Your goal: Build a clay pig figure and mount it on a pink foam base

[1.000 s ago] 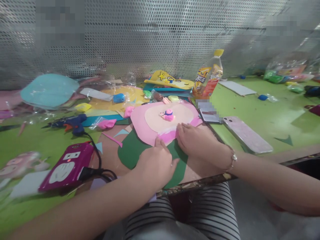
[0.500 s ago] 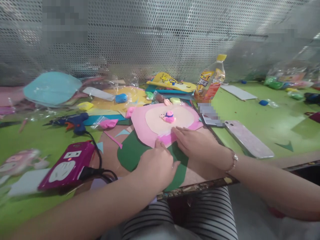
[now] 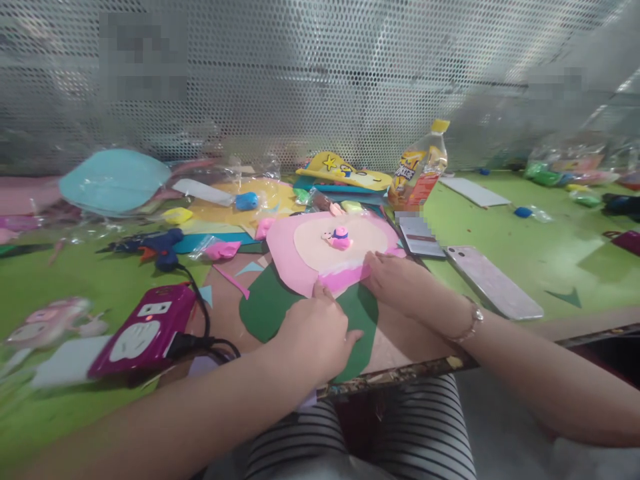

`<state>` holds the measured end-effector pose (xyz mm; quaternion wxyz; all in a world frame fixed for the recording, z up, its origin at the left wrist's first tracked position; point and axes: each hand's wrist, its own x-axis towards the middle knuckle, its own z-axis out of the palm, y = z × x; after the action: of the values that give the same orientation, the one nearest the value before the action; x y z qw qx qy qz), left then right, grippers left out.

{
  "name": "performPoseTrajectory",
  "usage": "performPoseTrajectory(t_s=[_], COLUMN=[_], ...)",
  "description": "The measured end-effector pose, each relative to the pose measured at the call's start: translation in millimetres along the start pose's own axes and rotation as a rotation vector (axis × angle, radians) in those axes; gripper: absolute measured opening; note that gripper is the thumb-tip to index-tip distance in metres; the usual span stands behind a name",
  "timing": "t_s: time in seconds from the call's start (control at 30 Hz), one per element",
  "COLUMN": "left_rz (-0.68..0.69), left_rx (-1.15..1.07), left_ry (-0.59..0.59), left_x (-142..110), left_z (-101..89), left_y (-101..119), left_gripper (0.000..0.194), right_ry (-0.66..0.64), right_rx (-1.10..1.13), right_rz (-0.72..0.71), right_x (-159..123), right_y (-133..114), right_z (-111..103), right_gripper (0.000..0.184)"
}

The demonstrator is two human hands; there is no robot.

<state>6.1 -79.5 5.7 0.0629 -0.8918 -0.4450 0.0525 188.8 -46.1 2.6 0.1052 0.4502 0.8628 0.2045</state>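
A pink sheet [image 3: 283, 250] with a cream oval [image 3: 313, 240] on it lies on the table over a dark green cut-out sheet [image 3: 267, 313]. On the oval sits a small pink clay snail [image 3: 341, 238] with a blue band. Bright pink clay [image 3: 343, 277] is smeared thin along the pink sheet's near edge. My left hand [image 3: 320, 330] rests at that edge, index fingertip on the clay's left end and thumb apart, holding nothing. My right hand [image 3: 400, 280] lies low with fingers stretched, fingertips touching the clay's right part; it grips nothing.
A glue gun [image 3: 163, 247] and a magenta power socket [image 3: 145, 333] with a black cord are at the left. A phone [image 3: 493, 281] lies at the right, a plastic bottle [image 3: 420, 170] stands behind. Clay packets, such as a pink one [image 3: 223, 250], and a yellow cap-shaped piece [image 3: 343, 172] lie farther back.
My right hand has slid to the right along the pink clay, uncovering more of the smear. The left hand stays at the sheet's edge. The view has shifted slightly.
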Motion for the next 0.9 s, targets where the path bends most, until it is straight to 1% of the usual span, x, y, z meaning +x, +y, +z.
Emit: performPoseTrajectory(t_s=[0.1,0.17,0.23,0.3,0.37,0.4,0.43,0.5,0.6,0.67,0.73,0.8,0.9], left_rz=[0.007,-0.020,-0.071,-0.087,-0.045,-0.015,0.015,0.067,0.090,0.074,0.063,0.060,0.065], left_rx=[-0.005,-0.035,-0.053,-0.044,-0.031,-0.033,-0.039,-0.054,-0.068,-0.075,-0.076,-0.072,-0.069], left_ry=[0.037,0.032,0.048,0.112,0.170,0.177,0.168,0.128,0.072,0.057,0.044,0.033,0.033], left_x=[0,2,4,6,8,9,10,11,12,12,11,11,11], left_z=[-4.9,-9.3,-11.8,-10.7,-6.0,-2.9,0.1,4.7,6.6,6.0,5.5,5.9,7.1], left_y=[-5,-9,-10,-9,-7,-6,-6,-6,-7,-6,-6,-6,-6], left_gripper=[0.055,0.047,0.045,0.045,0.055,0.061,0.064,0.061,0.052,0.051,0.054,0.057,0.059], right_ry=[0.033,0.076,0.125,0.167,0.205,0.229,0.257,0.299,0.279,0.260,0.254,0.246,0.232], right_rx=[0.014,0.037,0.097,0.204,0.300,0.315,0.314,0.306,0.353,0.358,0.297,0.206,0.119], right_rz=[-0.104,-0.155,-0.141,-0.091,-0.055,-0.051,-0.056,-0.098,-0.168,-0.157,-0.162,-0.203,-0.258], right_x=[2,4,5,7,8,8,8,9,11,11,10,8,7], right_y=[4,2,-3,-8,-12,-13,-14,-14,-17,-20,-21,-21,-18], right_z=[-1,-2,-2,-1,3,5,7,9,6,2,-3,-6,-5], right_gripper=[0.023,0.024,0.026,0.034,0.043,0.046,0.047,0.046,0.044,0.044,0.042,0.037,0.032])
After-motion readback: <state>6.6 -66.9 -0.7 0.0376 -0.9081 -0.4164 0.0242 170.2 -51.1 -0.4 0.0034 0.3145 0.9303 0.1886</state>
